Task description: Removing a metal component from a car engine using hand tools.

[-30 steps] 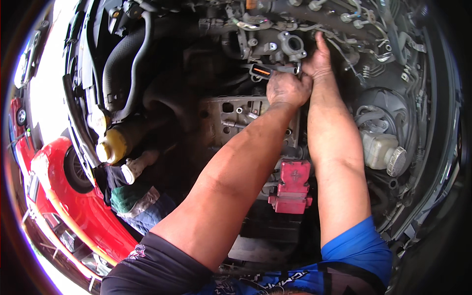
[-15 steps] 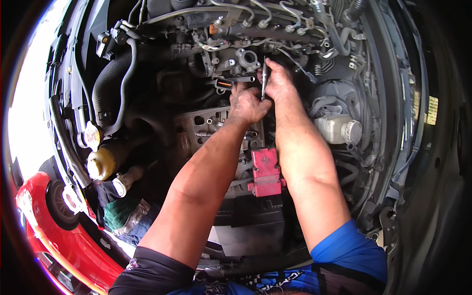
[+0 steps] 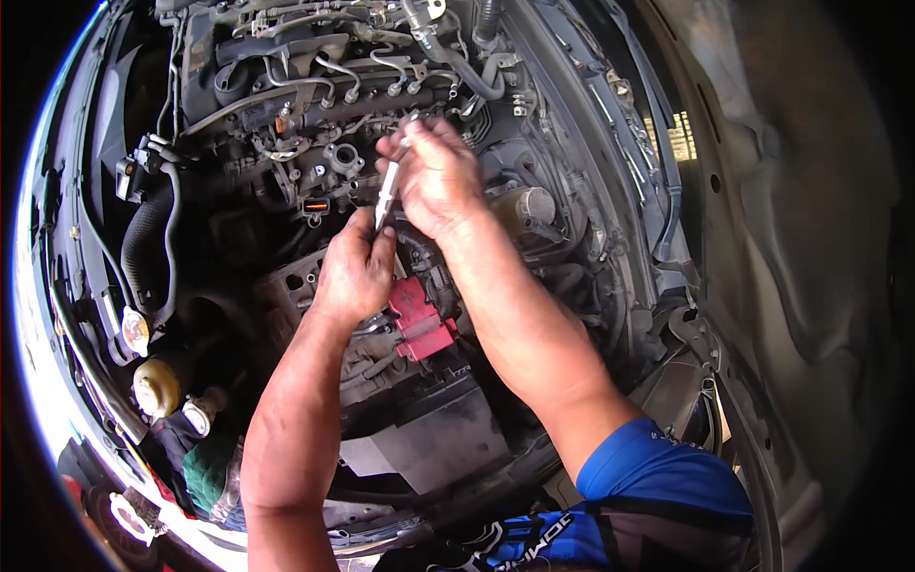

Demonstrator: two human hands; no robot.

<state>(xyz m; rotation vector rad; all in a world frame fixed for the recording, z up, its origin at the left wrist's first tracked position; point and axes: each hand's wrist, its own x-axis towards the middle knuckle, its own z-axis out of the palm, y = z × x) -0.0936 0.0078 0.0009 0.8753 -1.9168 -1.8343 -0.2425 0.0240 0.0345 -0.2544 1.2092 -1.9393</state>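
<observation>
Over the engine bay, a slim shiny metal tool that looks like a socket wrench [image 3: 388,188] is held slantwise between both hands. My left hand [image 3: 355,272] pinches its lower end between thumb and fingers. Around its upper end, the fingers of my right hand [image 3: 440,176] are curled, slightly smeared by motion. Left of the tool lies a round metal flange with an open hole [image 3: 343,160], and below that a black connector with an orange inside [image 3: 315,206]. Both hands are apart from these parts.
A red plastic cover [image 3: 419,319] sits by the black battery [image 3: 434,439] near me. Metal fuel pipes [image 3: 334,84] cross the far side. A pale fluid reservoir [image 3: 522,212] stands right, a ribbed hose [image 3: 145,238] and a yellowish reservoir [image 3: 157,386] left.
My view has turned to the right, so the engine sits further left. Both hands have come away from the flange area with the tool, and the right hand has moved higher around its upper end.
</observation>
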